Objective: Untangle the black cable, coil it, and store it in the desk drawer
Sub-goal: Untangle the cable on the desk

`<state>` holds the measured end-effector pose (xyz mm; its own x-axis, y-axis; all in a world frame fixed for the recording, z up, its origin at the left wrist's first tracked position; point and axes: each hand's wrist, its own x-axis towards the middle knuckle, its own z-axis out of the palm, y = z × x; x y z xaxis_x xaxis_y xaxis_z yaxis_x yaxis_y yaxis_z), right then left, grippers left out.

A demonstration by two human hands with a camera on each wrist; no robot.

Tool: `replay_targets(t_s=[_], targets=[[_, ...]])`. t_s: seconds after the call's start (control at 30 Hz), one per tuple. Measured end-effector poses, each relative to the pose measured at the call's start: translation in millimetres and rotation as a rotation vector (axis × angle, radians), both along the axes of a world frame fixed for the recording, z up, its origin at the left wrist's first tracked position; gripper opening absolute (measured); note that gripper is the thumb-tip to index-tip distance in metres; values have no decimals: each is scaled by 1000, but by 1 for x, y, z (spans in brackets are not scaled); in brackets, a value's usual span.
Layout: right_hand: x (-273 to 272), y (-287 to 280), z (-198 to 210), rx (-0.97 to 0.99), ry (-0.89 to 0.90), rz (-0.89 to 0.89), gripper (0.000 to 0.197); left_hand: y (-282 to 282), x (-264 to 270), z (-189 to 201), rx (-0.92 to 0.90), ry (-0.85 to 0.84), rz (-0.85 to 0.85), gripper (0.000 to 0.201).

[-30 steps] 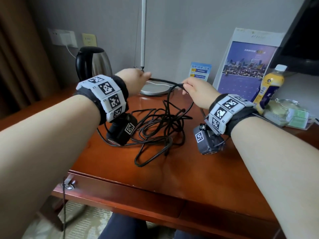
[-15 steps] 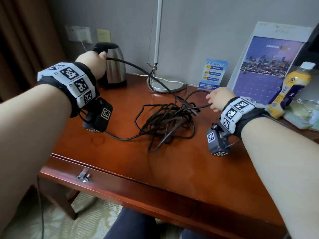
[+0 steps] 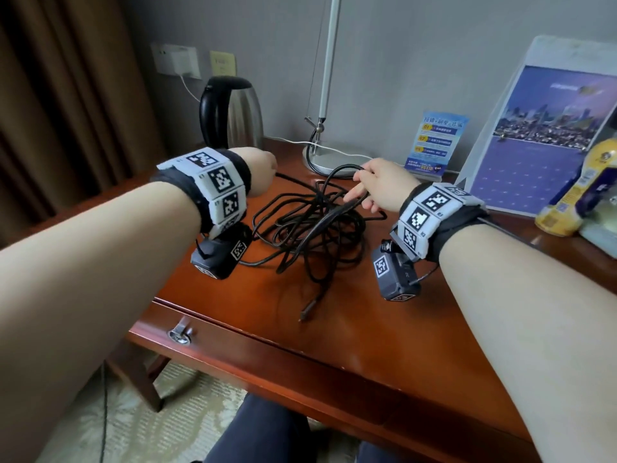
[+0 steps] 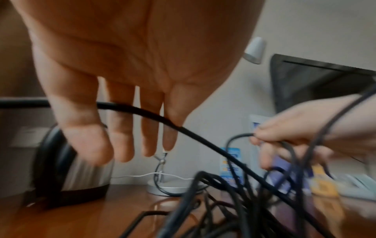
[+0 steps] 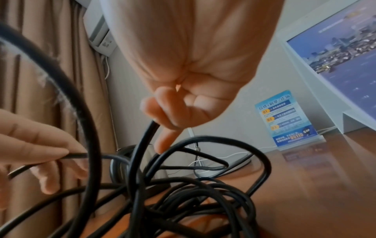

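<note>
Pinching black cable [image 3: 310, 228] strands: left hand [image 3: 258, 170], right hand [image 3: 377, 185]; tangle on desk [image 3: 350, 329]; drawer [image 3: 267, 355] closed.

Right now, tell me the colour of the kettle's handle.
Black, on the kettle; the head view shows it best.

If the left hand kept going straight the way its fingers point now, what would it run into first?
Most likely the kettle: past the left hand, which grips the black cable, the left wrist view shows it just beyond the fingers. Depth is unclear, so it could pass beside it.
</note>
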<state>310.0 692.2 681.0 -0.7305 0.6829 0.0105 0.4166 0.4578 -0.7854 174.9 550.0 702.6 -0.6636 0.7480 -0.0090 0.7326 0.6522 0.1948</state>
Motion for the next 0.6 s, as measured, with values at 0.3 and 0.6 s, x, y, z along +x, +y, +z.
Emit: replay_targets(t_s=[0.3,0.6], targets=[[2,8,-1,125,-65,41,16,10,11,14,110,124,-117,34],[8,40,-15,129,-134,-166,32,-38,-51,47,586,136,211,38]])
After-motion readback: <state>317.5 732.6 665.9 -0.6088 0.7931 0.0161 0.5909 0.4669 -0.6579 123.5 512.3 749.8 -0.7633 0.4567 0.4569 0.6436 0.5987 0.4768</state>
